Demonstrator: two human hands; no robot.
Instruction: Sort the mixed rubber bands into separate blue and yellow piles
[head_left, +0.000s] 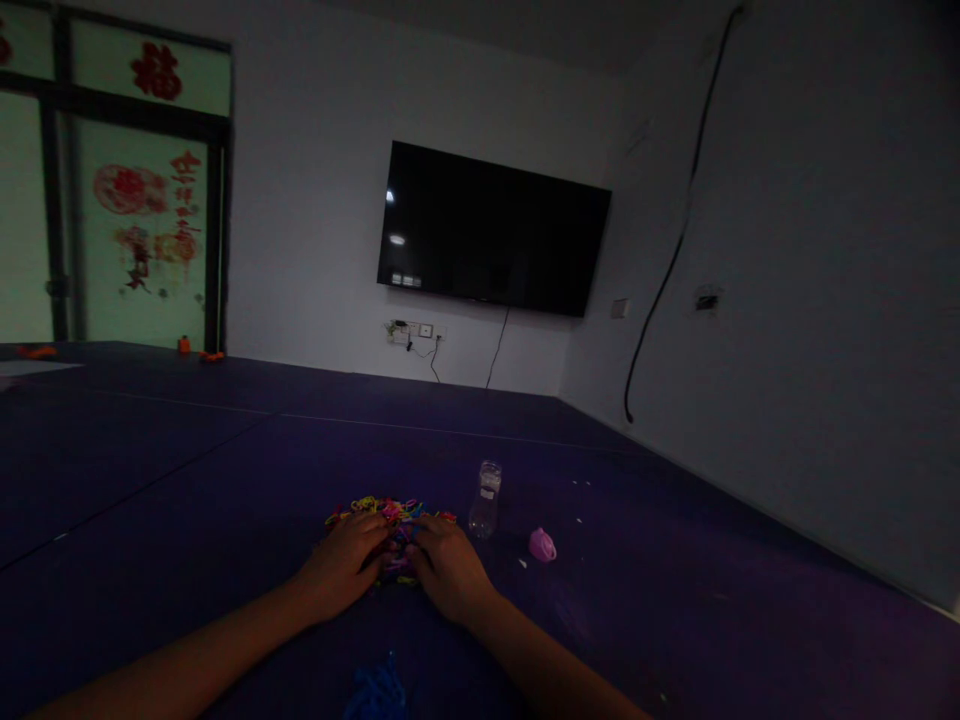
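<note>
Currently rests both hands on a loose pile of many-coloured loops, spread in the near middle of a dark purple surface. Lays the left hand palm down along the left side of the pile, fingers bent inward and pointing right. Lays the right hand palm down along the right side, fingers angled left towards the other hand. Leaves a narrow gap between the two, with purple and pink loops showing in it and yellow, red and blue ones along the far edge. Cannot tell whether pinching any loop with either hand, fingertips being lost among the pieces. Just right of the pile, a clear bottle, upright, with a small pale label. Farther right, a pink piece with a ring-like edge, near some small white scraps. Nearest of all, between the forearms, a blue tangle, well apart from the pile. On the far wall, a dark television; at far left, a door with red decorations.
</note>
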